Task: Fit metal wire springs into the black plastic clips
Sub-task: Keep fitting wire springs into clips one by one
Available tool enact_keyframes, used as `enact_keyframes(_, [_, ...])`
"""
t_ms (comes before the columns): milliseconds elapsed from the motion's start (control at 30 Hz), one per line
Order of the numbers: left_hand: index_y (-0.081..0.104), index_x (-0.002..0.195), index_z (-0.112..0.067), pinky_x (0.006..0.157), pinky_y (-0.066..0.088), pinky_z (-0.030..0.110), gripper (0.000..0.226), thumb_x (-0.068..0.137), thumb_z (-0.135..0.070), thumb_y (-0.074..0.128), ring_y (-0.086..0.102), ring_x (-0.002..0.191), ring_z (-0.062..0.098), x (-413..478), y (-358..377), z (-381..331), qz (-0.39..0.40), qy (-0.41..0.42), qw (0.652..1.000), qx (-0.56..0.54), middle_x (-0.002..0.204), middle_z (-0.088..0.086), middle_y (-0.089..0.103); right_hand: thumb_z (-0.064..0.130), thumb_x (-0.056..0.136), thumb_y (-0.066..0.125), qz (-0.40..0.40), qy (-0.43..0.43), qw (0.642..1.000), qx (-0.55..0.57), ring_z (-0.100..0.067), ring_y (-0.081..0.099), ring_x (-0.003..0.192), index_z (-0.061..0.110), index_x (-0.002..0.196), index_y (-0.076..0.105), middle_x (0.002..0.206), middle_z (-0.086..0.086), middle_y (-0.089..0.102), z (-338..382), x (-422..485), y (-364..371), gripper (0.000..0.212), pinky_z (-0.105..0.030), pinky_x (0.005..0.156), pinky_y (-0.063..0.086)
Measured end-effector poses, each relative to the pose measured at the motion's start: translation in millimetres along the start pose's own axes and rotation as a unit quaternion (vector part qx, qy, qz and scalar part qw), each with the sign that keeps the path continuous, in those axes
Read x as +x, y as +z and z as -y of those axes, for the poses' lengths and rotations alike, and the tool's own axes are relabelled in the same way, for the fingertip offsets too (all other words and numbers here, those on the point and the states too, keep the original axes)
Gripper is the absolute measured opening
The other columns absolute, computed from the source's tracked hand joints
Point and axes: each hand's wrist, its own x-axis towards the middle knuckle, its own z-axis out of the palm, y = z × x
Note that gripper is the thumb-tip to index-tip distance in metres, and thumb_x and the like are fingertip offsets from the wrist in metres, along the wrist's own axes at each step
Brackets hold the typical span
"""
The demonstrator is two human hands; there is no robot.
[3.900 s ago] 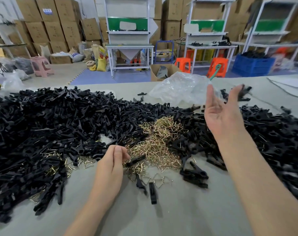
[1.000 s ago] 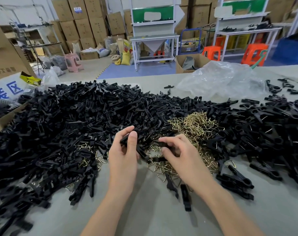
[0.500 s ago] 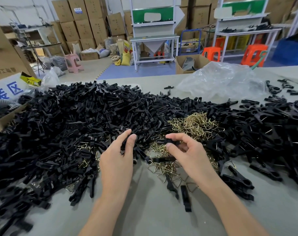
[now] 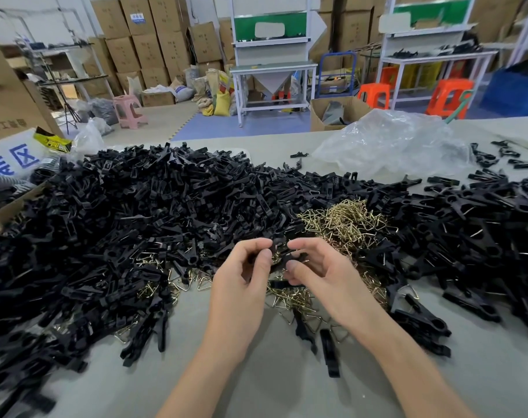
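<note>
Right now both hands meet just above the grey worktop (image 4: 256, 396), front and centre. The left hand (image 4: 241, 276) has its fingers (image 4: 258, 247) curled in, thumb and forefinger pinching one end of a black plastic clip (image 4: 288, 257). The right hand (image 4: 320, 270) grips the other end of that same clip, thumb underneath, forefinger arched over the top. Whether a spring already sits in it cannot be told; the fingers hide too much. Directly beneath and beyond the hands lies the heap of brass-coloured wire springs (image 4: 344, 220), with more of them scattered near the wrists. Around it spreads the big pile of black clips (image 4: 142, 212), running from the left edge across to the right. Two loose clip pieces (image 4: 327, 351) lie on bare worktop between the forearms. Farther back, a crumpled clear plastic bag (image 4: 392, 146) rests on the worktop.
</note>
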Motion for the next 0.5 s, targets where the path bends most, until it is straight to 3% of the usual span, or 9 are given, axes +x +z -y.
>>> enact_keyframes(167, [0.070,0.103,-0.030,0.078,0.049,0.011,0.018,0.099,-0.015,0.060,0.068,0.092,0.003,0.6,-1.7,-4.0,0.026,-0.018,0.999,-0.035,0.095,-0.015,0.074,0.012,0.098,0.065,0.007,-0.021,0.999,-0.039,-0.007,0.073,0.091,0.044,0.120,0.060,0.100,0.013,0.074,0.9,0.0,-2.9,0.039,-0.017,0.084,0.055])
enact_keyframes(300, [0.071,0.100,-0.029,0.076,0.048,0.010,0.012,0.097,-0.020,0.064,0.068,0.090,0.002,-0.5,-0.3,-2.8,0.051,-0.021,0.998,-0.018,0.094,-0.016,0.074,0.018,0.099,0.065,0.023,-0.027,0.997,-0.071,-0.008,0.071,0.097,0.062,0.129,0.050,0.104,0.011,0.073,-2.3,-0.2,-1.4,0.055,-0.023,0.090,0.056])
enact_keyframes(500, [0.072,0.098,-0.035,0.078,0.051,0.015,0.014,0.097,-0.023,0.064,0.068,0.089,0.005,-0.4,-0.4,-0.4,0.059,-0.016,0.998,-0.004,0.092,-0.016,0.074,0.019,0.099,0.064,0.030,-0.040,0.995,-0.081,-0.007,0.071,0.095,0.068,0.129,0.046,0.103,0.014,0.072,-3.3,-1.8,-2.3,0.060,-0.016,0.089,0.052])
